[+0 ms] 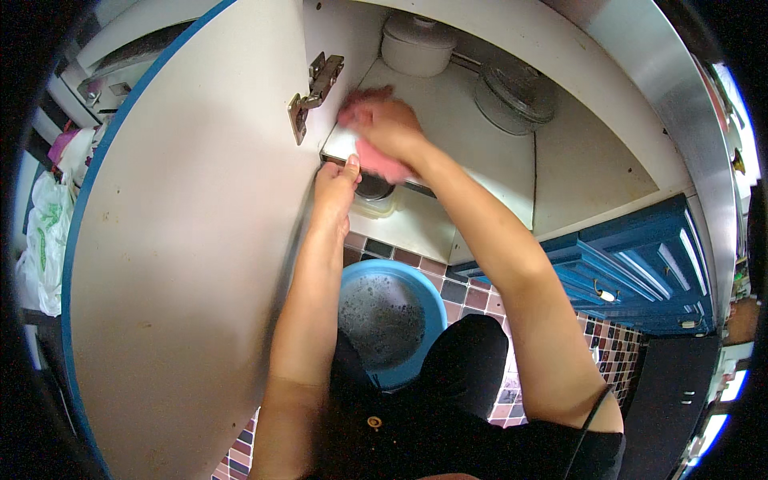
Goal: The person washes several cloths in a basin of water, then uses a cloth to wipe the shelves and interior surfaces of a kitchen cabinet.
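My right hand (390,123) presses a pink cloth (384,163) onto the white shelf (462,144) inside a cupboard; the hand is slightly blurred. Part of the cloth bunches beyond the fingers, near the side wall, and part hangs towards the shelf's front edge. At that edge my left hand (336,187) grips the front left corner, thumb up and fingers curled. Below the shelf, a container with a dark round lid (375,187) is partly hidden by my left hand. At the back of the shelf stand a pale lidded pot (418,48) and a glass casserole with a lid (515,99).
The open cupboard door (180,240) with its metal hinge (315,96) fills the left. A blue basin (437,300) of sudsy water stands on the tiled floor (477,298) by my knees. Blue cabinet doors (636,258) are at the right. A plastic bag (48,240) hangs far left.
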The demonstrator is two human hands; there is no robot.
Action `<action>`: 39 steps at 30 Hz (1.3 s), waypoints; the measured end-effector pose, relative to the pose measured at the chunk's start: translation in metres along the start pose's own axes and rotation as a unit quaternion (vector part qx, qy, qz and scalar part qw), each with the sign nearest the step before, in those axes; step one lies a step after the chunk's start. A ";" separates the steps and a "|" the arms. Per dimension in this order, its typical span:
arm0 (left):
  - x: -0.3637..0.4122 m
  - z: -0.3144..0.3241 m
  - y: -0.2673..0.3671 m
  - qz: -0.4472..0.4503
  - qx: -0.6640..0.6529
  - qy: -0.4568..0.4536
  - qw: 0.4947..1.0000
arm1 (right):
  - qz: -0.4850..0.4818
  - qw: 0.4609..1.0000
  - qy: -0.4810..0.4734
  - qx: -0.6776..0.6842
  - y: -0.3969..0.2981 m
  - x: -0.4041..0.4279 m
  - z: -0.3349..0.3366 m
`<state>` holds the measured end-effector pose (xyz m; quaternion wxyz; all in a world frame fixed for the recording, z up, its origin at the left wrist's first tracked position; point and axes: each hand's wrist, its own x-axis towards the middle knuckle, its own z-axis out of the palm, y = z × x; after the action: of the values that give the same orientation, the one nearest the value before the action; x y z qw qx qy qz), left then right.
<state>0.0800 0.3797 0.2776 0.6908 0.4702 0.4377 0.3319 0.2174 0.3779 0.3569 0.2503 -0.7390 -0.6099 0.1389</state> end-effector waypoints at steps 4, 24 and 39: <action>-0.007 0.004 0.000 0.026 -0.028 0.012 0.999 | -0.099 0.985 0.036 0.139 0.014 -0.016 0.014; 0.003 0.012 -0.011 0.021 0.001 0.004 1.000 | -0.009 0.994 0.097 -0.044 0.046 0.039 0.001; -0.002 0.009 -0.001 0.009 -0.006 0.026 1.000 | 0.051 0.958 0.180 -0.218 0.100 -0.092 -0.057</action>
<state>0.0874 0.3746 0.2784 0.6792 0.4607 0.4495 0.3526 0.3101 0.2644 0.3415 0.1817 -0.8183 -0.5319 -0.1202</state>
